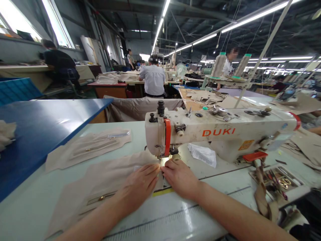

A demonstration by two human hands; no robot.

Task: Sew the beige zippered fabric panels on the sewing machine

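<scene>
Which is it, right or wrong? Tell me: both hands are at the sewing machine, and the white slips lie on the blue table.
Wrong about the slips: the head view shows them by the machine, past the right hand. That hand and the left hand are indeed there.

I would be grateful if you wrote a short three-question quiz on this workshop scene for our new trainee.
1. Multiple choice: What lies under the left hand?
A) a blue tabletop
B) beige fabric
C) an electric fan

2. True or false: The right hand is reaching into the tray of small tools.

3. Count: How many large thread cones show beyond the sewing machine?

Key:
1. B, beige fabric.
2. False; the right hand is close beside the left hand.
3. Two.
</scene>
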